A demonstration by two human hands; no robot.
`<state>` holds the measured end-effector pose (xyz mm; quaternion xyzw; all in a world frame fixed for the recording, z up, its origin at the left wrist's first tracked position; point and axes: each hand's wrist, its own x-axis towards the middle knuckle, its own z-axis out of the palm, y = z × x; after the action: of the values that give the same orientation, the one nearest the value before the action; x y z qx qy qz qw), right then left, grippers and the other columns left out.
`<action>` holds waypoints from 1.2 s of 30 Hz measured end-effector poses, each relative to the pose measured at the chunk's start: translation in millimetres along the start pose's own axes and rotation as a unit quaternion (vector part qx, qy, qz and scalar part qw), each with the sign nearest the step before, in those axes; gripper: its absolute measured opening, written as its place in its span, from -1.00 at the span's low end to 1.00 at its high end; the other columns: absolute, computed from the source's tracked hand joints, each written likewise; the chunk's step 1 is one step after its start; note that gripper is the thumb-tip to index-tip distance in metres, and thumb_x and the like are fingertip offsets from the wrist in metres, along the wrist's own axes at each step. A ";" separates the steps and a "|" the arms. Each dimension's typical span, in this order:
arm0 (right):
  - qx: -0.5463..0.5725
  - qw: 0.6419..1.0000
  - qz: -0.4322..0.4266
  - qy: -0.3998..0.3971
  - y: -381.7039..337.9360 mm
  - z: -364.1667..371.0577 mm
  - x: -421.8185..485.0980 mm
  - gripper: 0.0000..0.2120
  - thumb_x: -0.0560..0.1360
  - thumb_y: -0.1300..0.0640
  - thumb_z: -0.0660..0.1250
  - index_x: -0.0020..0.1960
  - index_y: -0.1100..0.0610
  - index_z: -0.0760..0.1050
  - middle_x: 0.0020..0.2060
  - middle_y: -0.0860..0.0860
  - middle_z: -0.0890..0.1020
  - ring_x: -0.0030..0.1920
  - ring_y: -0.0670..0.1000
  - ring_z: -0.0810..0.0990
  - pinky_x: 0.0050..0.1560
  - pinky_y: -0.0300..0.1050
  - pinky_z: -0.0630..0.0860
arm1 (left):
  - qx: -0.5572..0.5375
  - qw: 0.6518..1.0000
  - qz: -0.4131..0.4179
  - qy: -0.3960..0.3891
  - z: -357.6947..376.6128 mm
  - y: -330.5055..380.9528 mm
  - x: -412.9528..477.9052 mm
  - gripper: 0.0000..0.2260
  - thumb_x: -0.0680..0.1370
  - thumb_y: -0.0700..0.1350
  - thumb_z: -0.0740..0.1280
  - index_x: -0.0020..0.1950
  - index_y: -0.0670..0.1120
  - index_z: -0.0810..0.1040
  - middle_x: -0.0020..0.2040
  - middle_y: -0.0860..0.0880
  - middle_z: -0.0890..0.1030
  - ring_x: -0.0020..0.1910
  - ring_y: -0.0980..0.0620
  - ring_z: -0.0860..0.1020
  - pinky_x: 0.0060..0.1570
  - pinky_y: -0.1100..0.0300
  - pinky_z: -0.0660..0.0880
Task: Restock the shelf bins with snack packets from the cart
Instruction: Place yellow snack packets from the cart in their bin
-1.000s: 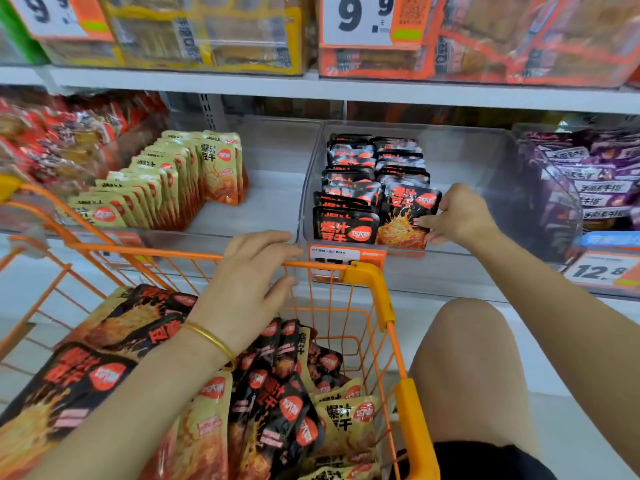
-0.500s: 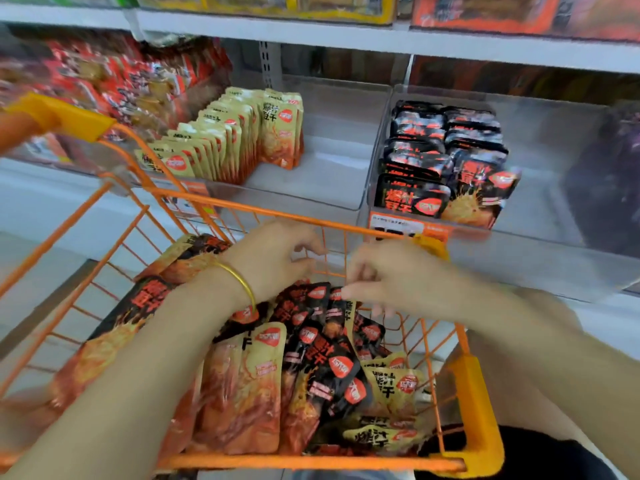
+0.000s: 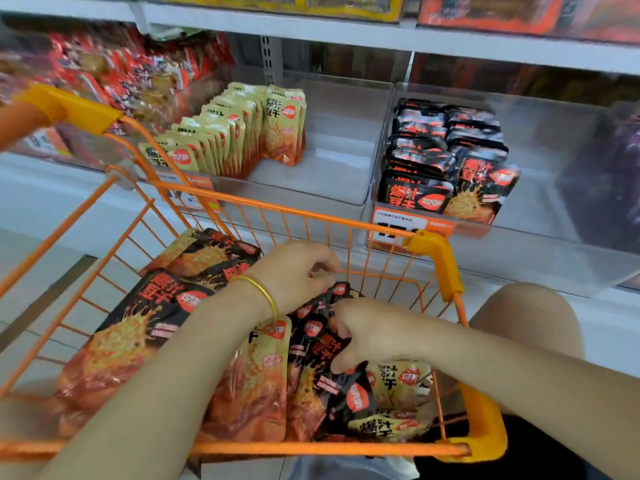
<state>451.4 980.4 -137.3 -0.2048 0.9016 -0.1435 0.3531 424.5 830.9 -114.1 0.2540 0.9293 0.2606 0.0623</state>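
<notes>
the right hand (image 3: 374, 336) buries its fingertips among the black packets (image 3: 311, 344), so its grip is unclear. the cart (image 3: 277, 211) corner hides part of the price label (image 3: 398, 223). purple packets (image 3: 616, 174) at the right edge are blurred and cut off.

Far above, a white shelf board (image 3: 346, 32) runs across from left to right. Yellow boxes (image 3: 277, 3) stand on it near the middle, with orange-red boxes (image 3: 485, 12) to their right, both cut off by the top edge. Under the board a slotted metal upright (image 3: 268, 60) goes down the back. An orange-and-white price label (image 3: 398, 225) sits right of centre, its digits partly hidden, and a blurred one (image 3: 197, 194) is to its left. I wear a gold bangle (image 3: 266, 296). My bare knee (image 3: 530, 323) is near right, above dark shorts (image 3: 519, 455).
</notes>
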 end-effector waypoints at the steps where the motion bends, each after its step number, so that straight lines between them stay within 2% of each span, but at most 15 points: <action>1: 0.013 1.000 0.002 -0.001 -1.1 1.6 -1.0 -0.64 0.43 -0.04 0.44 -0.28 0.21 0.41 -0.46 0.06 0.44 -0.50 0.01 0.39 -0.49 -0.20 0.31 | -0.009 1.000 -0.002 -0.002 1.1 -0.1 -0.1 -0.83 0.52 -0.16 0.33 0.10 -0.07 0.59 -0.05 0.06 0.54 -0.05 0.14 0.46 -0.22 0.47 0.27; 4: 0.019 1.000 -0.002 0.012 -2.5 7.0 -1.5 -0.58 0.41 -0.09 0.45 -0.28 0.21 0.36 -0.43 0.06 0.34 -0.42 0.05 0.34 -0.39 -0.16 0.26 | -0.025 1.000 -0.011 -0.010 2.7 0.0 -0.1 -0.84 0.52 -0.15 0.35 0.08 -0.06 0.59 -0.06 0.10 0.53 -0.06 0.16 0.46 -0.23 0.50 0.29; 8: 0.071 0.996 0.017 0.043 -6.3 2.2 -5.5 -0.65 0.40 0.07 0.47 -0.14 0.17 0.30 -0.30 0.04 0.27 -0.26 0.04 0.30 -0.34 -0.12 0.17 | -0.041 0.999 -0.027 -0.023 3.3 0.7 -1.7 -0.85 0.52 -0.14 0.34 0.07 -0.04 0.59 -0.07 0.11 0.54 -0.04 0.14 0.50 -0.17 0.45 0.31; 11: 0.196 0.978 0.036 0.060 -0.2 -12.2 -26.0 -0.76 0.45 0.22 0.40 -0.14 0.18 0.31 -0.36 0.03 0.26 -0.39 0.02 0.27 -0.42 -0.16 0.17 | -0.072 0.996 -0.032 -0.029 1.2 3.5 -3.0 -0.84 0.53 -0.11 0.32 0.09 -0.06 0.58 -0.04 0.07 0.57 -0.04 0.15 0.50 -0.15 0.48 0.33; 14: 0.290 0.949 0.029 0.116 10.8 -33.5 -56.5 -0.92 0.46 0.28 0.37 -0.09 0.21 0.48 -0.38 0.07 0.39 -0.52 -0.11 0.31 -0.50 -0.28 0.22 | -0.171 0.983 -0.047 -0.046 0.2 10.6 -3.7 -0.82 0.52 -0.11 0.34 0.11 -0.01 0.53 0.01 0.03 0.59 -0.04 0.21 0.53 -0.12 0.56 0.34; 16: 0.327 0.931 0.000 0.159 16.7 -43.5 -73.8 -0.94 0.48 0.29 0.36 -0.07 0.21 0.50 -0.39 0.01 0.47 -0.57 -0.21 0.34 -0.54 -0.39 0.24 | -0.277 0.956 -0.057 -0.073 1.3 20.9 -2.6 -0.83 0.51 -0.21 0.35 0.09 -0.07 0.51 -0.05 -0.02 0.60 -0.19 0.28 0.53 -0.23 0.52 0.39; 18: 0.386 0.899 -0.012 0.205 25.5 -47.1 -82.5 -0.95 0.48 0.24 0.37 -0.09 0.16 0.50 -0.38 -0.01 0.49 -0.59 -0.22 0.33 -0.58 -0.40 0.22 | -0.329 0.940 -0.058 -0.064 0.5 33.6 2.6 -0.91 0.50 -0.27 0.34 -0.02 -0.13 0.54 -0.16 -0.07 0.60 -0.37 0.24 0.48 -0.43 0.43 0.35; 20: 0.450 0.856 -0.025 0.252 35.8 -47.4 -88.1 -0.92 0.43 0.12 0.41 -0.12 0.09 0.53 -0.44 -0.04 0.42 -0.59 -0.19 0.29 -0.59 -0.37 0.17 | -0.356 0.933 -0.057 -0.004 -3.7 46.5 14.1 -0.96 0.49 -0.30 0.34 -0.14 -0.20 0.51 -0.28 -0.13 0.56 -0.47 0.16 0.40 -0.52 0.38 0.30; 22: 0.460 0.845 -0.044 0.271 43.9 -49.4 -95.6 -0.89 0.31 0.01 0.42 -0.21 -0.01 0.54 -0.53 -0.08 0.38 -0.58 -0.16 0.29 -0.58 -0.36 0.18 | -0.378 0.922 -0.051 0.068 -9.5 59.8 30.7 -0.91 0.48 -0.31 0.35 -0.19 -0.24 0.45 -0.38 -0.09 0.52 -0.57 0.21 0.38 -0.54 0.42 0.31; 24: 0.440 0.849 -0.057 0.288 51.3 -56.7 -103.6 -0.89 0.33 0.09 0.44 -0.24 0.03 0.50 -0.58 -0.11 0.39 -0.57 -0.16 0.31 -0.58 -0.38 0.20 | -0.365 0.925 -0.023 0.107 -14.0 77.7 48.6 -0.87 0.48 -0.31 0.34 -0.21 -0.16 0.44 -0.34 -0.07 0.53 -0.56 0.28 0.41 -0.53 0.45 0.31; 26: 0.451 0.822 -0.049 0.344 67.3 -72.2 -109.4 -0.86 0.43 0.24 0.39 -0.24 0.09 0.47 -0.61 -0.12 0.40 -0.60 -0.17 0.30 -0.59 -0.39 0.20 | -0.353 0.925 0.003 0.138 -12.7 94.9 65.4 -0.88 0.50 -0.31 0.33 -0.13 -0.12 0.46 -0.24 -0.07 0.55 -0.49 0.29 0.45 -0.50 0.43 0.36; 28: 0.464 0.773 -0.027 0.432 92.6 -92.4 -114.6 -0.85 0.45 0.26 0.38 -0.25 0.11 0.47 -0.63 -0.11 0.42 -0.61 -0.16 0.30 -0.60 -0.38 0.21 | -0.287 0.940 0.028 0.182 -6.2 103.2 78.3 -0.86 0.50 -0.28 0.34 0.04 -0.16 0.50 -0.07 -0.07 0.55 -0.23 0.20 0.53 -0.22 0.42 0.46; 30: 0.417 0.748 0.021 0.516 121.7 -109.9 -119.5 -0.83 0.43 0.25 0.42 -0.27 0.09 0.47 -0.63 -0.11 0.45 -0.62 -0.19 0.32 -0.60 -0.37 0.22 | -0.132 0.965 0.065 0.218 5.1 99.1 86.4 -0.80 0.48 -0.20 0.35 0.10 -0.16 0.54 0.03 -0.07 0.56 0.02 0.00 0.52 0.06 0.31 0.37; 32: 0.362 0.758 0.058 0.540 148.2 -118.9 -118.9 -0.82 0.42 0.24 0.44 -0.28 0.08 0.48 -0.64 -0.13 0.45 -0.63 -0.21 0.32 -0.61 -0.38 0.23 | -0.009 0.976 0.086 0.201 18.3 89.9 89.1 -0.74 0.40 -0.11 0.30 0.07 -0.11 0.57 0.07 -0.09 0.57 0.11 -0.13 0.49 0.13 0.20 0.27; 36: 0.292 0.825 0.132 0.465 174.1 -119.6 -91.5 -0.81 0.39 0.26 0.48 -0.30 0.10 0.49 -0.68 -0.12 0.46 -0.67 -0.20 0.39 -0.63 -0.35 0.39 | 0.047 0.978 0.086 0.183 38.1 82.6 83.3 -0.75 0.41 -0.15 0.30 0.07 -0.10 0.59 0.20 -0.12 0.51 0.20 -0.18 0.40 0.20 0.17 0.22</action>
<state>382.6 1189.4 -69.8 0.1196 0.8931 -0.4308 -0.0494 398.4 950.9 -102.8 0.2832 0.9111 0.2630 -0.1435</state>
